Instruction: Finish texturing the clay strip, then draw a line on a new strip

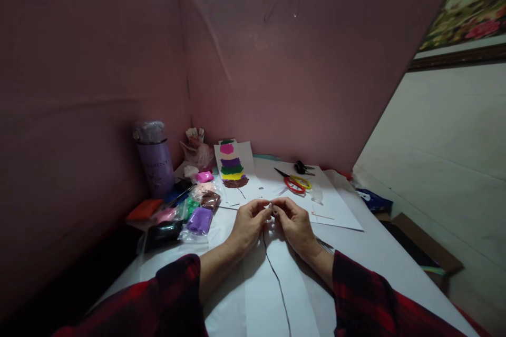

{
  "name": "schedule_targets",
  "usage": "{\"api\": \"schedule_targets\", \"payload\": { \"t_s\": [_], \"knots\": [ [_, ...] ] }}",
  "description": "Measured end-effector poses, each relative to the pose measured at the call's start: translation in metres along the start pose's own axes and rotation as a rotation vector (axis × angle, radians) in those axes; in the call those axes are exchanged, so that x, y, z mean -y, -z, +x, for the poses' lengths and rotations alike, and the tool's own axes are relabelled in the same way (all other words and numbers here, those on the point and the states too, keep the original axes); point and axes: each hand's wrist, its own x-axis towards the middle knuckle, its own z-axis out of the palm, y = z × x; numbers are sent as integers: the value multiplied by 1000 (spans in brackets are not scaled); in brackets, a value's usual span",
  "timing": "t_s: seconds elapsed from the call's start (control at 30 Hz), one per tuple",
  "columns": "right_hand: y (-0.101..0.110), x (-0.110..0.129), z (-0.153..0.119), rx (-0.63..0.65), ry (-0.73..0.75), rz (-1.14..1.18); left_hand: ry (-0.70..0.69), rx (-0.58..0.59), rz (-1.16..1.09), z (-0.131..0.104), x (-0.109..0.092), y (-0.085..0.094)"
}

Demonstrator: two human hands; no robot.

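Note:
My left hand (247, 226) and my right hand (295, 224) meet over the middle of the table, thumbs and fingertips pinched together. Between the fingertips shows a small white piece (268, 207); most of it is hidden, and its material cannot be told. Below them lies a sheet of white paper (261, 284) with a wavy black line (277, 279) running down toward me. Farther back, a paper (249, 160) with bands of pink, purple, green, yellow and brown leans against the partition.
Left of my hands are bags of coloured clay, including purple (200, 220) and brown (210, 199), and a purple bottle (155, 160). Scissors (294, 183) with red and yellow handles and a black object (301, 167) lie at the back right. A pink partition (300, 79) encloses the table.

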Motion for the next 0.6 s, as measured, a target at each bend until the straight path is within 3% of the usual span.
{"api": "schedule_targets", "payload": {
  "t_s": [0.13,0.43,0.6],
  "knots": [
    [0,2,-2,63,-37,42,-9,-8,55,2,1,3],
    [-1,8,-1,56,-24,46,-42,-4,112,1,0,2],
    [-3,2,0,-19,-117,126,-76,-150,174,4,4,5]
  ]
}}
